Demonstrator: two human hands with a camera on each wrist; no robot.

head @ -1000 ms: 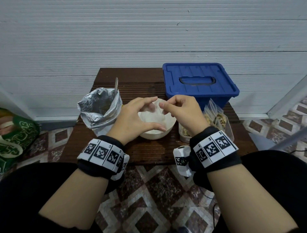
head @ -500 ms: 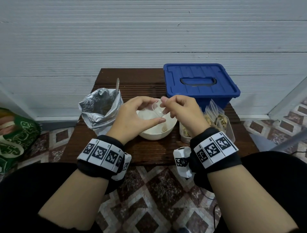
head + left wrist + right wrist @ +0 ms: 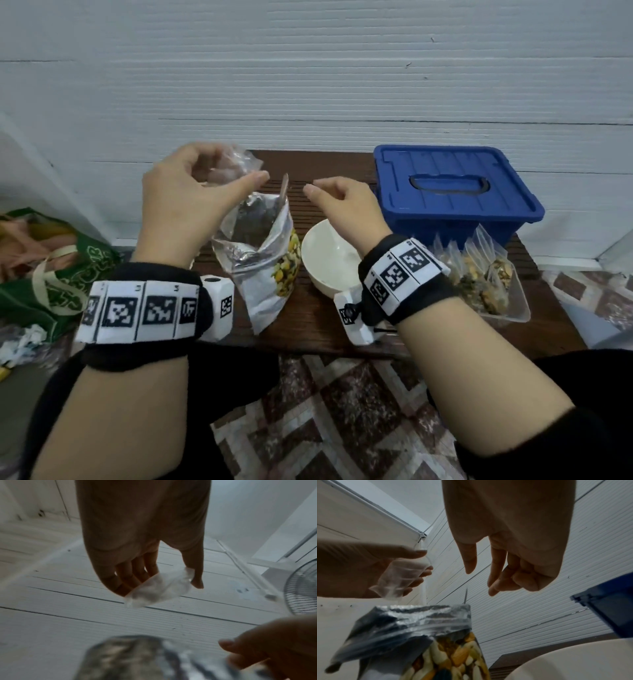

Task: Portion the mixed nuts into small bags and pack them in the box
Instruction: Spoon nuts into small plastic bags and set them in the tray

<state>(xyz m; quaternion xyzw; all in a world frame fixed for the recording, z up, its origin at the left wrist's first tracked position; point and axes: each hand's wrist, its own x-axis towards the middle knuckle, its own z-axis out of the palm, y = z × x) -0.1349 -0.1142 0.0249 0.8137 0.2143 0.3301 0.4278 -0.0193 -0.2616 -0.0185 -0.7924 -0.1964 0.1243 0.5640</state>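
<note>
The left hand [image 3: 185, 202] curls its fingers [image 3: 137, 573] and thumb around 1 small clear bag [image 3: 227, 168], held above the open foil nut pouch [image 3: 263, 253]. The right hand [image 3: 346, 212] grasps nothing, fingers loosely curled, near the spoon handle [image 3: 283, 188] sticking from the pouch. The white bowl [image 3: 325, 253] stands just right of the pouch. Filled bags [image 3: 479, 274] sit in a tray [image 3: 513, 311] before the closed blue box [image 3: 455, 192].

Left hand [image 3: 185, 202] pinching, right hand [image 3: 342, 209] loose
</note>
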